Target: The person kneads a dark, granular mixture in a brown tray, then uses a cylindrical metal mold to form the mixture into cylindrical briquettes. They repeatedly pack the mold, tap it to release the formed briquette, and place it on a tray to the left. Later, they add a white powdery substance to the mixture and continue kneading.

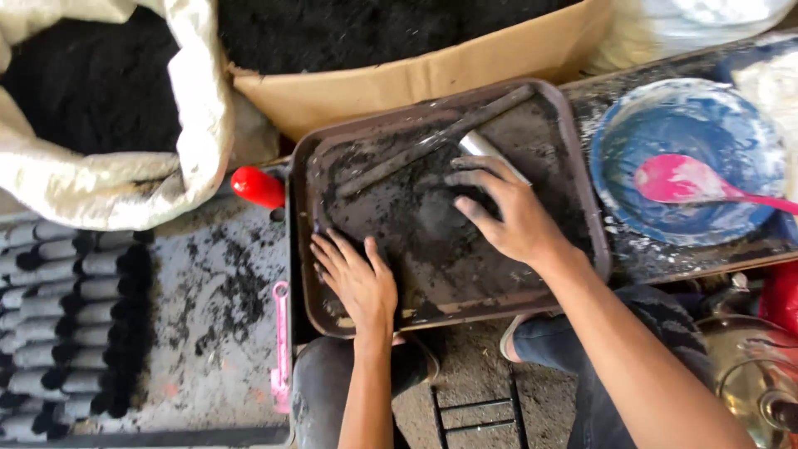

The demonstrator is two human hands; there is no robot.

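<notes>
A brown metal tray (573, 166) dusted with black powder lies in front of me. My left hand (356, 278) rests flat, fingers spread, on the powder at the tray's near left. My right hand (503, 208) presses down on a mound of black powder (436, 218) at the tray's middle, fingers curled over it. A shiny metal tube (482, 148) pokes out from under my right fingers. Two long dark sticks (432, 141) lie diagonally across the tray's far side.
A white sack (195, 100) and a cardboard box (432, 75) hold black powder at the back. Several grey rolled tubes with black ends (75, 324) lie at left. A blue bowl (706, 224) with a pink spoon (690, 181) sits right. A red knob (258, 187) and pink tool (281, 349) lie left of the tray.
</notes>
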